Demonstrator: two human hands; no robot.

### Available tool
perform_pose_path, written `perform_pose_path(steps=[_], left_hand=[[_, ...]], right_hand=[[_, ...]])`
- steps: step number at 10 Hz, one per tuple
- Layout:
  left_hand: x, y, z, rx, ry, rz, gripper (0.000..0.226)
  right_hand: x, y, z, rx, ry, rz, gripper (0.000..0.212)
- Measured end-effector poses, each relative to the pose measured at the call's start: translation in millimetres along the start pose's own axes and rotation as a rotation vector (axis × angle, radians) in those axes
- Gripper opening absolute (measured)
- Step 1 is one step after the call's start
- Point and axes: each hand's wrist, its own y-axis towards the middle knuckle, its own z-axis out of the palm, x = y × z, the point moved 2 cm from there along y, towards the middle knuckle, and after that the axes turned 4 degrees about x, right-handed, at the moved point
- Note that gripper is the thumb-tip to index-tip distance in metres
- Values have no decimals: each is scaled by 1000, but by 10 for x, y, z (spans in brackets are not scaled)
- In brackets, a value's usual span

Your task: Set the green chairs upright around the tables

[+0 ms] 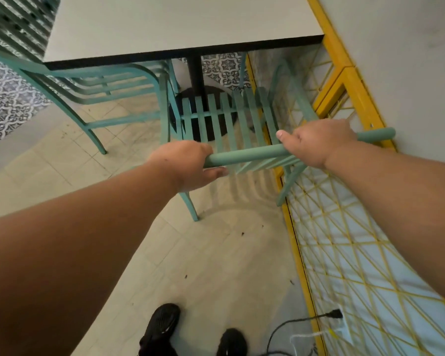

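A green slatted chair [229, 116] stands upright on its legs just below the near edge of the white table [165, 24]. My left hand [188, 164] grips the left end of its round top rail. My right hand [319, 142] grips the same rail further right, with the rail's tip sticking out past it. Its seat slats point toward the table's black pedestal [197, 73]. A second green chair [93, 91] stands at the table's left side, partly tucked under the top.
A yellow lattice railing [357, 240] runs along the right, close to the chair's right legs. A black cable and plug [306, 319] lie on the floor near the railing. My black shoes [190, 332] are at the bottom. Beige tiled floor spreads to the left.
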Motion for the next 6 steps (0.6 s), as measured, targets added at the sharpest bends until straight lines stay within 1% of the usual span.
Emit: perform_pose_path(steps=[1,2,3,4,5,6], left_hand=[[23,-17,6,-33,-65,66,83],[39,-26,-18,46,-106,40,83],[41,-8,-65,159,2,-24,85],[30,-63,-339,64,42,43,85],[131,-139,-924,-119,-76,131,83],[172,-203,-1664,-183,36,240,82]], right_hand=[[32,-88,-66,117,176,80,83],[71,-395,-167,7,330,65,97],[132,-738,-300,-57,311,26,108],[133,-967,-598,-141,338,55,107],[113,-1124,-1044,-240,372,85,103],[76,-1286,-1471,-310,324,186,107]])
